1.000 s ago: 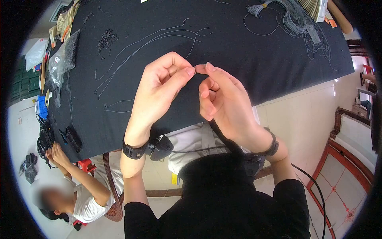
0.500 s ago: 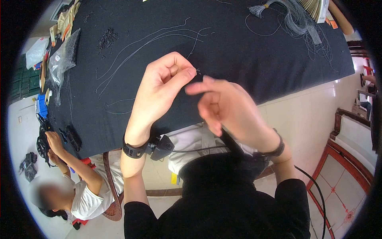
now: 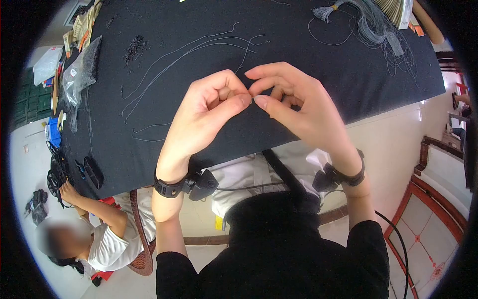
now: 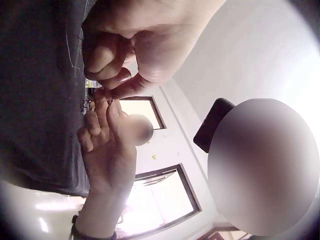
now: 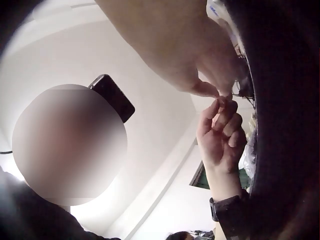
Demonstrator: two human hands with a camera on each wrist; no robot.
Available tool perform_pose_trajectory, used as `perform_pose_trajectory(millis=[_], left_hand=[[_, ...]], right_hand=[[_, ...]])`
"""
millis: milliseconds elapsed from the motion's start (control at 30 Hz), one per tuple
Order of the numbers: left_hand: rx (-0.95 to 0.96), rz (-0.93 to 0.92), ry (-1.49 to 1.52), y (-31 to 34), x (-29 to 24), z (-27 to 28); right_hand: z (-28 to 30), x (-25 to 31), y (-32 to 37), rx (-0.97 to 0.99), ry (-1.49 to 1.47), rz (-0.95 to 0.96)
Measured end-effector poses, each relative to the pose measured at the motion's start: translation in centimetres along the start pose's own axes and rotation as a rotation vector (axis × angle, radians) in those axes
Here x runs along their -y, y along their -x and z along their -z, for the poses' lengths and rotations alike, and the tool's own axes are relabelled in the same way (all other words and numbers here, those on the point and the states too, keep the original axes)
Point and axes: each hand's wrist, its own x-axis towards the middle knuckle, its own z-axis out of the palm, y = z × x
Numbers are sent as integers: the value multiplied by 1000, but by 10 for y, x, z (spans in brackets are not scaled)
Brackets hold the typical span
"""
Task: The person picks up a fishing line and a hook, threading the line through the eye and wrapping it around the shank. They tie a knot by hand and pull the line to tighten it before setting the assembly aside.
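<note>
My left hand (image 3: 201, 114) is over the black-covered table, thumb and forefinger pinching a tiny thin strand almost wholly hidden by the fingertips. From the other side my right hand (image 3: 311, 109) meets it, its thumb and a bent finger closing at the same spot while the forefinger stands raised. In the left wrist view the right hand (image 4: 107, 155) touches the left fingertips from below. The right wrist view has the left hand (image 5: 222, 140) with its fingers curled, tips against the right thumb. Several thin grey cords (image 3: 181, 56) lie on the cloth beyond the hands.
A small heap of black bits (image 3: 136, 49) lies back left, near a clear plastic bag (image 3: 82, 77). A skein of grey cord (image 3: 371, 25) rests at the back right. To the left, another person's arm (image 3: 107, 214) reaches toward black items at the table edge.
My right hand drew back from the left fingertips, where a fine strand end showed, then returned with its fingers turned and spread wider. The left hand keeps its pinch, shifted slightly right.
</note>
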Motion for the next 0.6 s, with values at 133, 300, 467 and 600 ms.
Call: perform_pose_trajectory(millis=[133,300,467,600], left_hand=[[7,13,17,0,-2,0],[13,46,2,0,-1,3],[13,53,-47,0,0,3],[2,61,-81,-1,0,1]], right_hand=[[2,-3,-1,53,-54,-40],[3,-8,-4,82,-34,-30],[3,-7,-2,71,30,-35],[5,-3,-1,62,124,-68]])
